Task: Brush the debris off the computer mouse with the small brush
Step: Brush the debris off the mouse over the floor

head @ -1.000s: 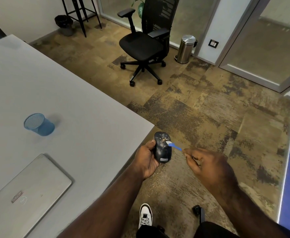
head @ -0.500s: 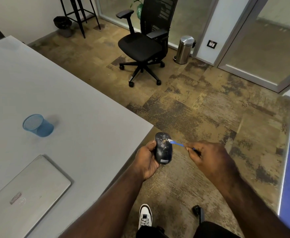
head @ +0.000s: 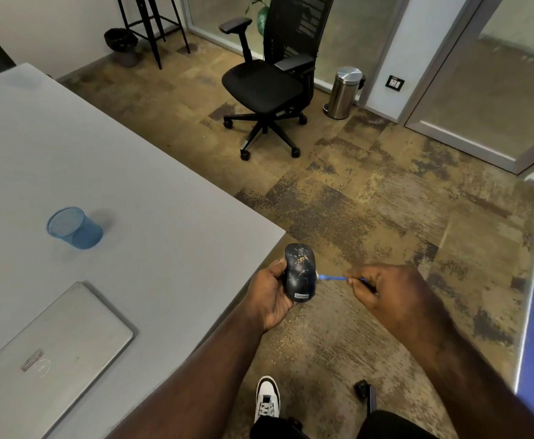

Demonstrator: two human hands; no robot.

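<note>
Head view. The left hand (head: 273,294) is wrapped around a dark, rounded plastic computer mouse (head: 300,273), gripping it from its left side and underneath. The mouse is held in the air just off the corner of the pale grey rectangular table (head: 139,191), above the mottled brown carpet floor (head: 386,217). Its top faces up, with a white-lettered label at the near end. Small tan specks of debris (head: 300,259) are scattered over the far half of its upper surface.

The right hand (head: 386,291) is closed in a pinch on a small brush with a thin blue handle (head: 333,278). The brush lies roughly level, pointing left; its pale tip meets the right edge of the mouse.

On the table, well apart from the hands: a blue mesh cup (head: 74,228), upright, and a closed silver laptop (head: 42,353) nearer the person.
</note>
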